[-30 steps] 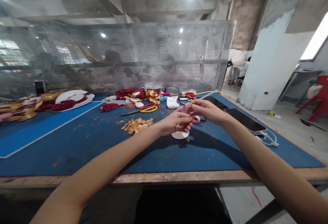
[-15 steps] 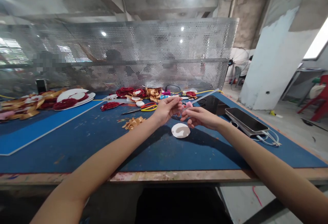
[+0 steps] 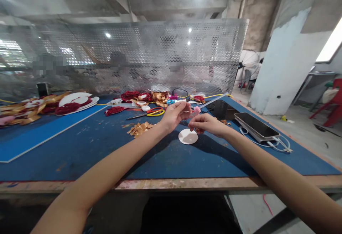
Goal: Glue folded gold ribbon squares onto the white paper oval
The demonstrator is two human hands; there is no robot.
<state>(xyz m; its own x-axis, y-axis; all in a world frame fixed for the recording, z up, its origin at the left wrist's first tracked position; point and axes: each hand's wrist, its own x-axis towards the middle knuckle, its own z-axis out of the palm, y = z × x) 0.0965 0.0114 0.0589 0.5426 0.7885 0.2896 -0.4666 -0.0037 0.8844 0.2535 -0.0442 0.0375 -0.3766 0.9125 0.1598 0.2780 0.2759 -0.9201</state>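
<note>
My left hand is raised over the mat with its fingers curled together. What it pinches, if anything, is too small to make out. My right hand faces it from the right, thumb and fingers drawn together, and its contents are unclear too. Just beyond both hands is a small pink object, and a long translucent stick slants away behind it to the right. I cannot tell whether either hand touches it. Below the hands, a white round disc lies flat on the blue mat.
Gold ribbon scraps and yellow-handled scissors lie to the left. Behind them are dark red fabric pieces. A phone with white cables rests at the right. A perforated metal screen rises along the back.
My right hand's fingers have drawn closer together and moved slightly, uncovering more of the pink object. My left hand has stayed nearly in place.
</note>
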